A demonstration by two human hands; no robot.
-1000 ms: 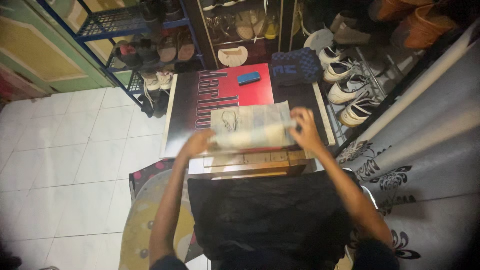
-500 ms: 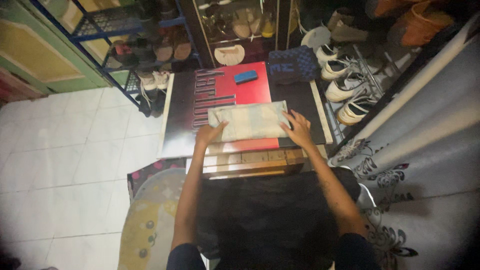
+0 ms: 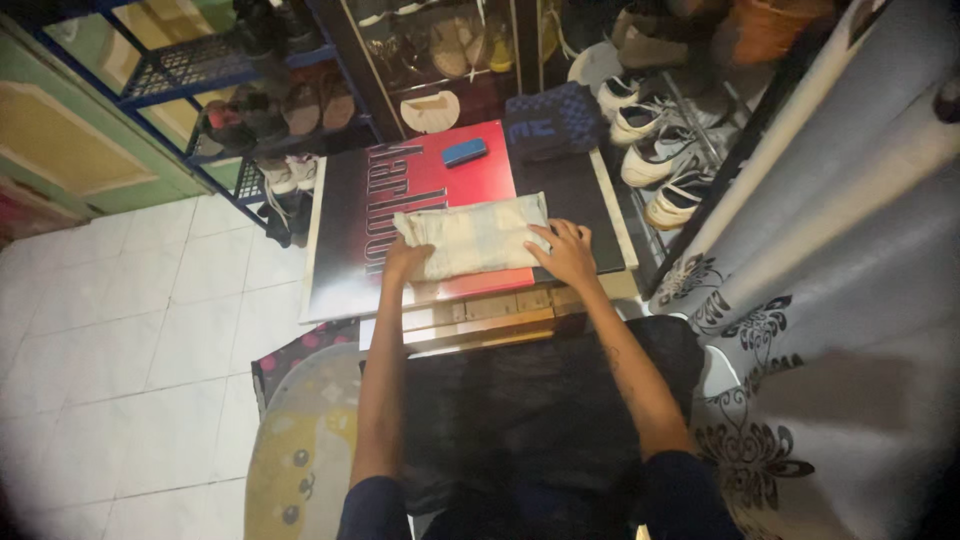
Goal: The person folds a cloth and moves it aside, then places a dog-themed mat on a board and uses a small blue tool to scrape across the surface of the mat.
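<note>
Your left hand [image 3: 405, 258] and right hand [image 3: 562, 250] press flat and open on the folded cloth [image 3: 470, 235]; the fold looks done, on the bench [image 3: 345, 270].

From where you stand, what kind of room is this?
Most likely a home entryway or storage corner. Shoe racks full of sandals, with white sneakers beside them, stand past a small table. There both hands press a folded pale cloth. A patterned curtain hangs alongside.

white tiled floor [image 3: 130, 330] | blue shoe rack [image 3: 200, 75] | patterned grey curtain [image 3: 830, 300]
</note>
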